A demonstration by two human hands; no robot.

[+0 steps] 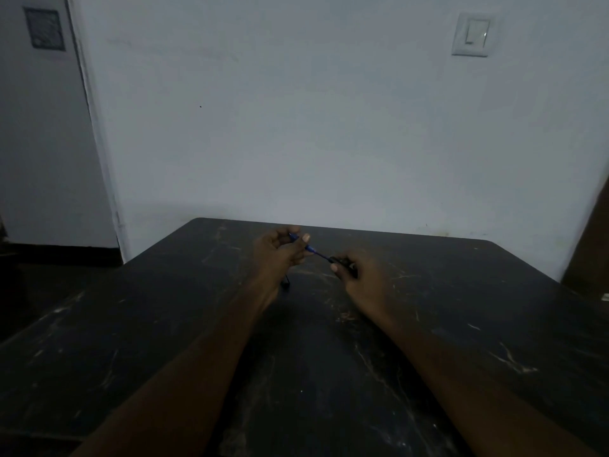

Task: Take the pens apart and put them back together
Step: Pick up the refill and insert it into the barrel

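Above the far half of a dark scratched table (461, 324), my left hand (280, 253) pinches a blue pen part (309, 248) between thumb and fingers. A thin dark refill (321, 255) runs from it down to the right. My right hand (359, 275) grips a dark pen barrel (339, 260) at the refill's other end. The two pieces lie in one line between the hands. A small dark piece (286, 282) lies on the table just under my left wrist; the dim light hides what it is.
The table's far edge meets a pale wall (329, 143) carrying a light switch (474, 34). A door (43, 143) stands at the left, and a brown edge (590, 245) shows at the far right. The room is dim.
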